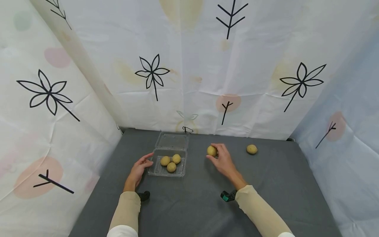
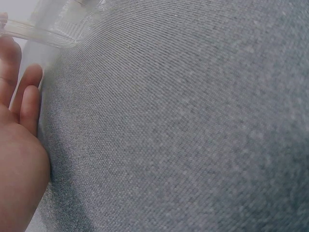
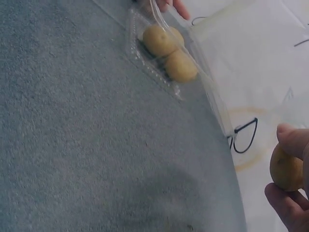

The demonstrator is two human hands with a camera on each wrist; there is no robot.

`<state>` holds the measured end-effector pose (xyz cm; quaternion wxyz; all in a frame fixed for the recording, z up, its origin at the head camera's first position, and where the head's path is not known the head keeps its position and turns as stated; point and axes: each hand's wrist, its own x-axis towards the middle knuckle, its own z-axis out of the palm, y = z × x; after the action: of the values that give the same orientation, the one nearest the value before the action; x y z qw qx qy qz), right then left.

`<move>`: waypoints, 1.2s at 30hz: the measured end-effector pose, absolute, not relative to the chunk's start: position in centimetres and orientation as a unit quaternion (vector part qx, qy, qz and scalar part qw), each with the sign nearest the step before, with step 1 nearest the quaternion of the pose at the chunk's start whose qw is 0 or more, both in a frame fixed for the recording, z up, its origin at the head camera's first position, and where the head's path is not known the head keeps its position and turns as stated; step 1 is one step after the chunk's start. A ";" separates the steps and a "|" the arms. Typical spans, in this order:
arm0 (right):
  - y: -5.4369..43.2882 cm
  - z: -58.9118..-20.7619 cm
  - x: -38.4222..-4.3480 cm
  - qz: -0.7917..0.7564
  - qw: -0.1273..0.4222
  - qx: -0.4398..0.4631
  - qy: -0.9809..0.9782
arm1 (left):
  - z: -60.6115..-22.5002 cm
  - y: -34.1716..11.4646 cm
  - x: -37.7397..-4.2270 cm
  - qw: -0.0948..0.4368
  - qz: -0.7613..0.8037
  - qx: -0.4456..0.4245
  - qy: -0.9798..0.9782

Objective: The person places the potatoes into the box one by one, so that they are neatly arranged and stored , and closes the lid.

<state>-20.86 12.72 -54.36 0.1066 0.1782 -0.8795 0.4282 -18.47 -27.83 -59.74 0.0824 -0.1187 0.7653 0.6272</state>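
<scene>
In the head view, a clear plastic clamshell container [image 1: 167, 172] lies with its lid raised at the back, three potatoes [image 1: 165, 161] in its base. At the container's left side is my left hand [image 1: 138, 170], its fingertips touching the edge. The left wrist view catches only a corner of the clear container [image 2: 63, 38], above loosely extended fingers [image 2: 30, 108]. My right hand [image 1: 222, 161] pinches a potato [image 1: 211, 151] between thumb and fingers, to the right of the container and above the table. The same held potato [image 3: 286, 169] shows in the right wrist view.
Another potato [image 1: 252, 149] lies on the grey table [image 1: 189, 207], farther right near the back edge. Patterned white curtains [image 1: 189, 65] enclose the table at the back and both sides.
</scene>
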 end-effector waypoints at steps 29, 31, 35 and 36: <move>7.0 -53.3 -19.6 0.427 0.062 0.225 -0.874 | -59.8 -27.7 -18.3 0.080 0.629 -0.125 0.763; 6.8 -53.3 -19.5 0.428 0.057 0.226 -0.873 | -59.8 -27.7 -18.4 0.081 0.627 -0.125 0.764; 6.2 -53.3 -19.4 0.428 0.047 0.228 -0.873 | -59.8 -27.7 -18.4 0.082 0.630 -0.127 0.762; 6.1 -53.2 -19.4 0.427 0.046 0.231 -0.873 | -59.8 -27.7 -18.4 0.081 0.630 -0.127 0.762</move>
<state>-19.42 6.05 -53.23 0.0464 0.2306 -0.8730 0.4272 -18.44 -27.75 -59.76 0.0814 -0.1270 0.7621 0.6296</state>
